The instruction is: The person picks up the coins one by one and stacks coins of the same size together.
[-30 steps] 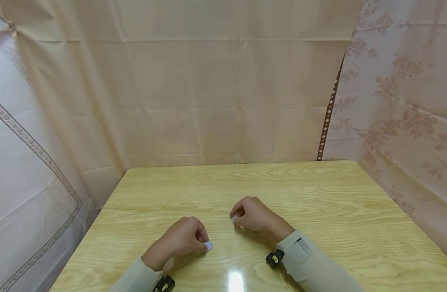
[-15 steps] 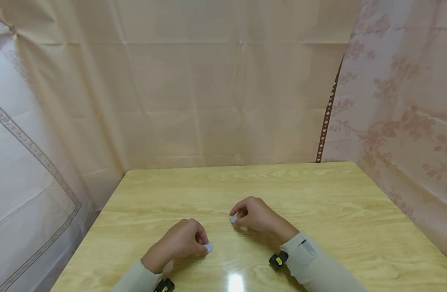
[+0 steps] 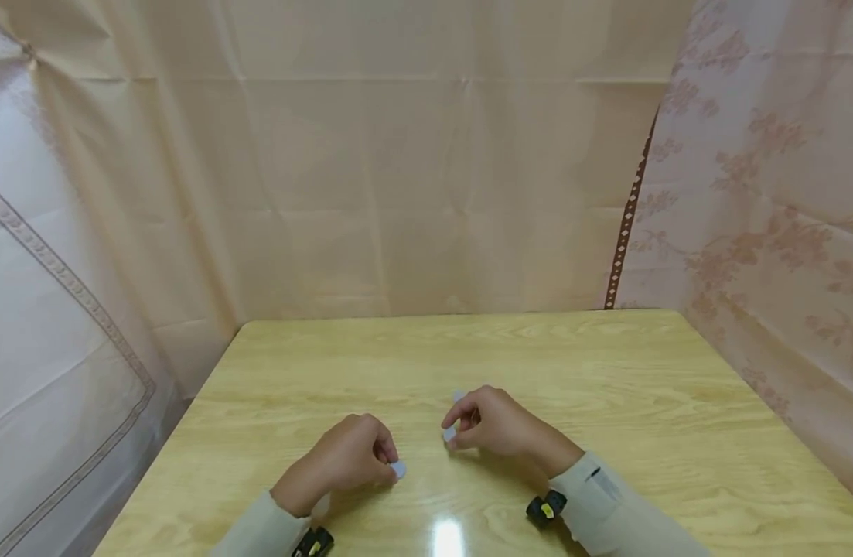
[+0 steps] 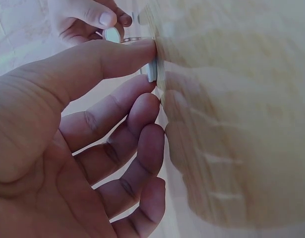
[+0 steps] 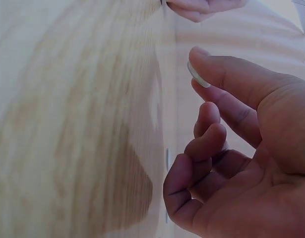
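Observation:
My left hand holds a small pale round disc by its edge, close over the wooden table. Thumb and index finger pinch it; in the left wrist view that disc shows thick, like thin layers together, right at the table surface. The right hand pinches another thin pale disc between thumb and index finger. Seen from the right wrist, this disc is tilted and raised off the table, the other fingers curled below. A further pale disc lies on the table just behind the right hand, partly covered by it.
The light wood-grain table reaches back to a beige curtain. Flowered cloth hangs at the right, white cloth at the left. In the right wrist view, a thin disc edge shows on the table beyond the fingers.
My right hand has drawn slightly back toward me and to the right with its disc, and the disc behind it has come into view. The left hand stays nearly still.

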`<act>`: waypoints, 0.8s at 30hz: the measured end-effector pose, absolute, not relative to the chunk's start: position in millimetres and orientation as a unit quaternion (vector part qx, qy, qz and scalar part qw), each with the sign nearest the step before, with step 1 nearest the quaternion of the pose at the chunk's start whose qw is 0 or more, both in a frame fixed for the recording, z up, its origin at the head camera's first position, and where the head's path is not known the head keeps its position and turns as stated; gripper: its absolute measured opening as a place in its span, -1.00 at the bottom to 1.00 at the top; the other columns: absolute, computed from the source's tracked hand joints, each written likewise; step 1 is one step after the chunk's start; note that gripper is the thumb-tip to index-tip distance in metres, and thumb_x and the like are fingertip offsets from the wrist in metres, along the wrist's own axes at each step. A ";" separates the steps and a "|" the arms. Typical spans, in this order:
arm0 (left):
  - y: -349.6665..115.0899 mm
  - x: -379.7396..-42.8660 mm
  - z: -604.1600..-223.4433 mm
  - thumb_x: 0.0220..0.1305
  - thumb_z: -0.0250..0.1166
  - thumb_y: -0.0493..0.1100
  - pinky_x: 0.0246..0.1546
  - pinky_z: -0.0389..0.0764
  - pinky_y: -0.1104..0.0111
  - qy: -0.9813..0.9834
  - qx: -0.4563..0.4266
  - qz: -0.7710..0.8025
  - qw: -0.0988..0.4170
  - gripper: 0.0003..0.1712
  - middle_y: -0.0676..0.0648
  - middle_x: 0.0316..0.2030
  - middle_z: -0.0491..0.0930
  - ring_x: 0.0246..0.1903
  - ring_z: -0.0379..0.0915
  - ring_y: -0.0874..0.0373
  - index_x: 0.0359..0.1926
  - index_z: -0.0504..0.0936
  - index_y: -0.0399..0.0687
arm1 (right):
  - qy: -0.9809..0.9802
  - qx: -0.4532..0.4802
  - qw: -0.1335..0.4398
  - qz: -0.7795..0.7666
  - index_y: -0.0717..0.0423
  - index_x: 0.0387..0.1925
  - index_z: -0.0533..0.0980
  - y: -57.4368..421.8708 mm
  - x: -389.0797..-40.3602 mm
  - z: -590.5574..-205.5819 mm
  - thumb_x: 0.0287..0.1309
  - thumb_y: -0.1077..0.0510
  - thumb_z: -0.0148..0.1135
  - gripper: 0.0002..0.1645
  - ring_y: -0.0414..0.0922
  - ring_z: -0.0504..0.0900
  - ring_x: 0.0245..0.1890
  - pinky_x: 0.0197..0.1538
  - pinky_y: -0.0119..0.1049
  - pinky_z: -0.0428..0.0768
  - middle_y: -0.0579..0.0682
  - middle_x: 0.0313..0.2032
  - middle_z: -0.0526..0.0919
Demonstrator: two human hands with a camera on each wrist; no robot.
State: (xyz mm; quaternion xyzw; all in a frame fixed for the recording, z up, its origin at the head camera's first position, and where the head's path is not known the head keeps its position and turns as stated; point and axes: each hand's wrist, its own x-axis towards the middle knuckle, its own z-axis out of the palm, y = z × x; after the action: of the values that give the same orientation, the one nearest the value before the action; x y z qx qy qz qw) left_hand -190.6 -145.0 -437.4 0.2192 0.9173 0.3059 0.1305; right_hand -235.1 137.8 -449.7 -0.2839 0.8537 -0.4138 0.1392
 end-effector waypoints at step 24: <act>-144.9 -192.0 -438.8 0.02 0.64 -0.14 -0.41 0.54 0.38 0.920 0.221 0.298 0.129 -0.82 0.21 -0.53 0.62 -0.49 0.50 0.27 -0.48 0.75 0.11 | 0.830 -0.300 0.202 -0.424 -0.03 -0.23 0.78 119.9 -217.4 -449.2 0.05 0.18 0.60 -0.79 -0.30 0.31 -0.66 -0.58 -0.50 0.29 -0.13 -0.61 0.51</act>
State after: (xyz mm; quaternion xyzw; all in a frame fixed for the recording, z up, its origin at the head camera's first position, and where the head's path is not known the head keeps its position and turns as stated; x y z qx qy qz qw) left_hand -192.0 -144.9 -438.8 0.2211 0.9198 0.2975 0.1289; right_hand -217.4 119.9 -449.2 -0.3002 0.8304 -0.4238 0.2020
